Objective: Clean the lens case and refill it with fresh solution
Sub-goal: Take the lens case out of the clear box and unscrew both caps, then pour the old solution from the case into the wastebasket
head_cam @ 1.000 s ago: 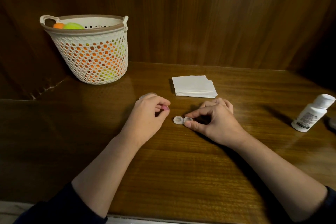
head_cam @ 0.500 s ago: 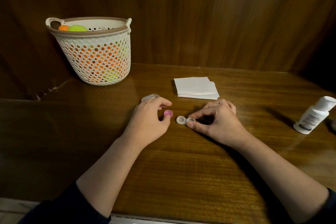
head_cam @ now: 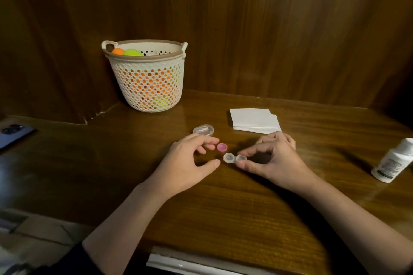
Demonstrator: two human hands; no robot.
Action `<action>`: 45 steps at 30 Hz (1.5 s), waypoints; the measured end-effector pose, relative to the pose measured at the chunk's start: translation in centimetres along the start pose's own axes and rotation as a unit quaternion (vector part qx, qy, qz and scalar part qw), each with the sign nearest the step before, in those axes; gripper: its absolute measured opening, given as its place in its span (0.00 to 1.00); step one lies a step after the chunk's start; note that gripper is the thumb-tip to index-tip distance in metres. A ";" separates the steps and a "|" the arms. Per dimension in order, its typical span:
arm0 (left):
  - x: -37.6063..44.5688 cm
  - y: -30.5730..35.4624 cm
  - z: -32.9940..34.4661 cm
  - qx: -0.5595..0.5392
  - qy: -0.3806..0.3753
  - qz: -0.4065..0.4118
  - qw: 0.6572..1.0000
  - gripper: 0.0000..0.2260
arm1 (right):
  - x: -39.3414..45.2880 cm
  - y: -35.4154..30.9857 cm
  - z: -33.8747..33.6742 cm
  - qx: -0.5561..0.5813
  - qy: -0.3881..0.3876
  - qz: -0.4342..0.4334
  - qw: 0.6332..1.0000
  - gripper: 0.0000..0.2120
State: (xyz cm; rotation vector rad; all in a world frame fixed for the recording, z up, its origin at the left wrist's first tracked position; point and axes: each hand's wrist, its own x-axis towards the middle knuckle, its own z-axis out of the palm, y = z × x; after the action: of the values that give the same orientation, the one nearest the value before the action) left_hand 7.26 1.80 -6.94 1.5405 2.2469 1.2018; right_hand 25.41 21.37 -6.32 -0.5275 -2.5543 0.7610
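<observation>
Pinched between thumb and forefinger of right hand [head_cam: 277, 161]: right-hand well of small clear lens case [head_cam: 234, 158], flat on wooden table [head_cam: 223, 212] near centre. Remaining right fingers curled behind, above tabletop. Left well of case uncovered and facing up, outside the pinch. Whether right well still capped: cannot tell, hidden under fingertips.

Left hand [head_cam: 187, 163] just left of case, holding nothing; fingers loosely bent, thumb extended toward case, gap between thumb and forefinger wide. Fingertips close beside small pink cap [head_cam: 222, 147], lying separately on table just above and left of case, not touching case. Contact between fingertips and cap: cannot tell.

Behind left hand, clear oval plastic container [head_cam: 203, 129] lying on table, with something pale inside, too small to identify. Further right and behind, folded stack of white tissue [head_cam: 254, 120], just beyond right hand's knuckles. At far right edge, white solution bottle [head_cam: 393, 161] with printed label, leaning, partly cut off by frame edge, well apart from both hands.

Back left, against dark wood-panelled wall [head_cam: 268, 29], cream perforated basket [head_cam: 147, 78] with two handles, orange and yellow-green balls showing at rim and through holes. At far left edge, dark phone-like object [head_cam: 13, 135] lying flat, partly cropped. Dark sleeves at both forearms near bottom of view.
</observation>
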 end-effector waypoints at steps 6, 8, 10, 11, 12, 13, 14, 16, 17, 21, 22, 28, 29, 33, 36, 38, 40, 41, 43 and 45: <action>-5.9 -0.4 -3.4 0.014 0.039 -0.018 0.999 0.23 | -0.7 -5.0 1.8 0.031 -0.036 -0.076 0.996 0.18; -8.5 -0.6 -4.6 0.026 0.057 -0.028 0.998 0.23 | -0.8 -7.2 3.3 0.043 -0.042 -0.108 0.992 0.18; -11.4 -0.8 -6.0 0.035 0.079 -0.050 0.995 0.22 | -0.9 -9.6 5.0 0.058 -0.052 -0.141 0.987 0.18; -12.9 -1.0 -6.8 0.041 0.091 -0.062 0.993 0.21 | -1.0 -10.7 6.0 0.066 -0.057 -0.159 0.983 0.17; -14.5 -1.2 -7.6 0.044 0.106 -0.072 0.991 0.21 | -1.1 -11.9 7.0 0.075 -0.061 -0.178 0.979 0.15; -16.2 -1.4 -8.4 0.039 0.123 -0.081 0.988 0.20 | -1.2 -13.1 8.1 0.086 -0.066 -0.197 0.974 0.14; -17.9 -1.6 -9.2 0.023 0.140 -0.088 0.986 0.19 | -1.4 -14.3 9.2 0.098 -0.076 -0.213 0.969 0.13; -21.4 -2.0 -10.8 -0.015 0.174 -0.098 0.980 0.16 | -1.8 -16.7 11.4 0.119 -0.102 -0.244 0.957 0.13; -23.1 -2.1 -11.5 -0.022 0.190 -0.103 0.976 0.14 | -2.1 -18.0 12.6 0.128 -0.114 -0.258 0.951 0.13; -29.1 -3.2 -13.9 -0.010 0.234 -0.137 0.963 0.12 | -3.2 -22.7 16.8 0.153 -0.160 -0.293 0.930 0.12; -30.4 -3.6 -14.4 -0.009 0.241 -0.148 0.959 0.11 | -3.5 -23.8 17.9 0.155 -0.169 -0.297 0.927 0.13; -37.5 -7.1 -16.9 0.013 0.269 -0.198 0.942 0.12 | -5.1 -29.0 24.8 0.154 -0.206 -0.312 0.914 0.19; -38.5 -7.8 -17.2 0.009 0.277 -0.203 0.939 0.12 | -5.3 -29.6 26.0 0.153 -0.215 -0.310 0.913 0.17; -42.0 -10.8 -18.2 -0.008 0.293 -0.224 0.930 0.12 | -6.2 -31.7 31.0 0.158 -0.248 -0.303 0.906 0.12; -44.5 -13.0 -18.5 -0.004 0.299 -0.246 0.922 0.10 | -6.8 -33.3 34.4 0.158 -0.274 -0.291 0.903 0.13; -45.9 -14.6 -18.5 -0.009 0.309 -0.252 0.917 0.10 | -7.1 -34.2 36.5 0.149 -0.292 -0.290 0.899 0.14; -47.5 -16.3 -18.2 0.002 0.313 -0.259 0.914 0.10 | -7.5 -34.8 38.2 0.132 -0.322 -0.285 0.893 0.16; -48.3 -17.3 -18.0 0.010 0.313 -0.267 0.911 0.10 | -7.6 -35.0 38.9 0.120 -0.339 -0.279 0.890 0.18; -49.8 -19.5 -17.3 0.034 0.313 -0.287 0.905 0.10 | -7.6 -35.3 39.9 0.099 -0.354 -0.267 0.891 0.22; -51.2 -21.7 -16.3 0.069 0.300 -0.312 0.899 0.08 | -7.4 -35.2 40.6 0.094 -0.342 -0.251 0.901 0.22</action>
State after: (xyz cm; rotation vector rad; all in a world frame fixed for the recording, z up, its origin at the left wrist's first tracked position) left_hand 6.38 -52.85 -26.04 0.3724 2.9087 1.4374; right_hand 3.51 -26.62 -18.78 0.5565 -2.9677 1.1124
